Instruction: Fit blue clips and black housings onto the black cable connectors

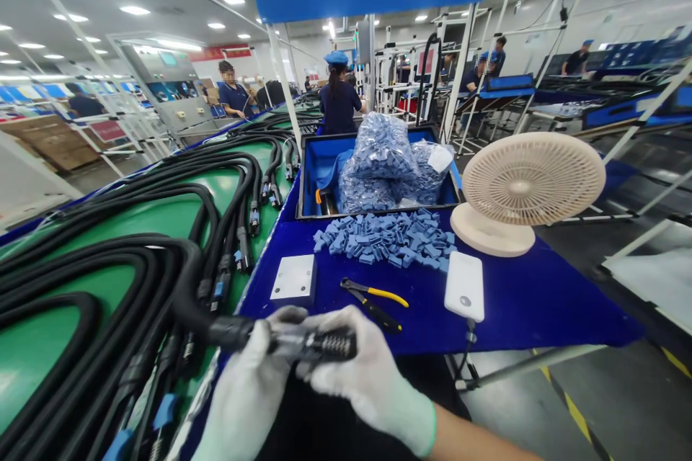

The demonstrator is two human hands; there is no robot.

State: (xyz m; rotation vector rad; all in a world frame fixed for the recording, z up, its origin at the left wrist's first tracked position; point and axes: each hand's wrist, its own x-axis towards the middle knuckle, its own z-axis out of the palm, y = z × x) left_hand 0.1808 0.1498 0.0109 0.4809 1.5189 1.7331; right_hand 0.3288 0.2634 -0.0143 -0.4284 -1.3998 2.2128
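Note:
Both my hands wear white gloves and hold one thick black hose end between them. My left hand (251, 378) is wrapped round the black hose assembly (230, 333) just behind its connector. Fingers of my right hand (360, 364) close round the front part of the connector (308, 342), where a coiled metal spring shows. The hose curves back from my hands to the left. Beyond them on the blue cloth lie pliers (373, 295) with one yellow and one black handle, a white-topped block (295, 279) and a pile of small blue plastic clips (386, 238).
Many black hoses (135, 259) lie on a green table to the left, some with blue clips. A blue bin (303, 187) with bagged clips stands behind the pile. A beige fan (533, 173) and white power bank (465, 284) occupy the right. Co-workers are further back.

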